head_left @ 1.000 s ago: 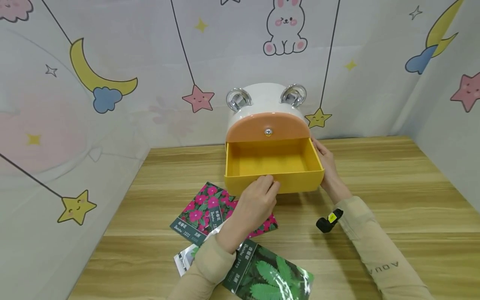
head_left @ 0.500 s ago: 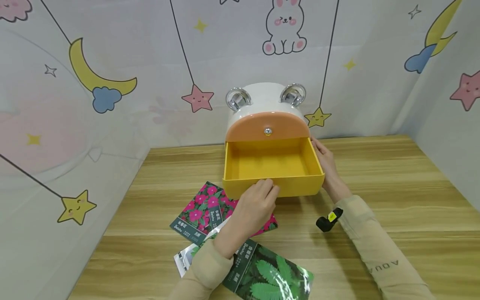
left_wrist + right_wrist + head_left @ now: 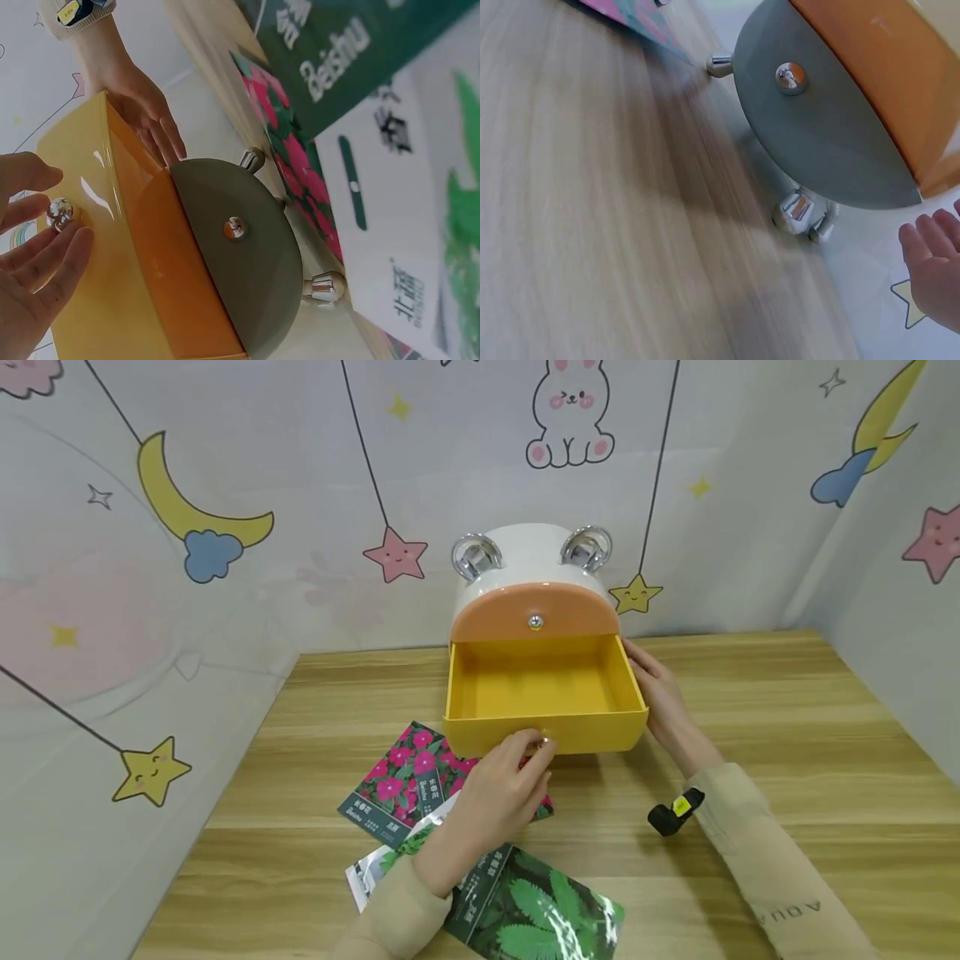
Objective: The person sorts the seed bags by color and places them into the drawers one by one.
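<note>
A white rounded drawer box (image 3: 528, 547) stands near the table's back, with a knobbed peach upper front (image 3: 495, 614) and silvery rings on top. Its lower yellow drawer (image 3: 465, 735) is pulled out and bare inside. My left hand (image 3: 502, 789) is at the drawer's front, fingers spread loosely around the silver knob (image 3: 62, 214), which shows between them in the left wrist view. My right hand (image 3: 667, 710) rests along the right side of the box, fingers extended; its fingertips (image 3: 922, 232) show near the box edge in the right wrist view.
Packets with pink flower pictures (image 3: 393, 785) lie left of the drawer. Nearer, a green leaf packet (image 3: 551, 906) and a white-edged packet (image 3: 367, 872) lie partly under my left arm. A patterned cloth (image 3: 337, 460) hangs behind the wooden table (image 3: 787, 735).
The yellow drawer has come slightly farther out towards me. My left fingers have loosened from its front, so the knob now shows. My right wrist has shifted a little right and down.
</note>
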Tool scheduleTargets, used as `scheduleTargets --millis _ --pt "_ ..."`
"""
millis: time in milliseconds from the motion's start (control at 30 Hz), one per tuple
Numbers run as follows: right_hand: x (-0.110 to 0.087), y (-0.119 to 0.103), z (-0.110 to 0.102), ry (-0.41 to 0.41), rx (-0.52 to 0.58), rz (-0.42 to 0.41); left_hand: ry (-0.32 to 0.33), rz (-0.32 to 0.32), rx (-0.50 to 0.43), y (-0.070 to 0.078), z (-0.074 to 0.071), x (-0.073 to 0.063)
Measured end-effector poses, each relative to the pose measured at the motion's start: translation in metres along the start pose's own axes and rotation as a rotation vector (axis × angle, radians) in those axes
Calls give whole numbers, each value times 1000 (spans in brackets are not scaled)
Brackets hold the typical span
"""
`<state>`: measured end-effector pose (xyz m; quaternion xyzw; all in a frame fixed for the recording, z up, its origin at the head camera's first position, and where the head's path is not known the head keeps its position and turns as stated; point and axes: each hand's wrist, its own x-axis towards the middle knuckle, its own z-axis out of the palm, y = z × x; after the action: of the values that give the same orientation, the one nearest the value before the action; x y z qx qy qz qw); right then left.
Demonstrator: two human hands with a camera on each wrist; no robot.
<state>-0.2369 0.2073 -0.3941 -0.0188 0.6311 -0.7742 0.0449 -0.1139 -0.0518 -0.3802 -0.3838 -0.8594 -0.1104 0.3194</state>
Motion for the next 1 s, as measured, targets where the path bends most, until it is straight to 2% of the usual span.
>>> scheduleTargets --millis 133,267,567,667,833,1000 --pt "-8 0 -13 -63 57 -38 -25 4 7 3 -2 -9" --pt "-23 -9 -29 -93 151 -90 -34 39 11 7 -5 -17" --pt "-70 -30 -44 -164 146 -193 -35 95 -22 17 -16 -35" --pt "-86 -33 -44 -192 80 -219 -23 126 -18 19 -20 -38" --pt "-110 -39 -37 -197 -117 -216 -18 165 -9 23 -27 -43" --pt "-134 -42 -26 -186 -478 -207 -41 173 -34 26 -35 -49"
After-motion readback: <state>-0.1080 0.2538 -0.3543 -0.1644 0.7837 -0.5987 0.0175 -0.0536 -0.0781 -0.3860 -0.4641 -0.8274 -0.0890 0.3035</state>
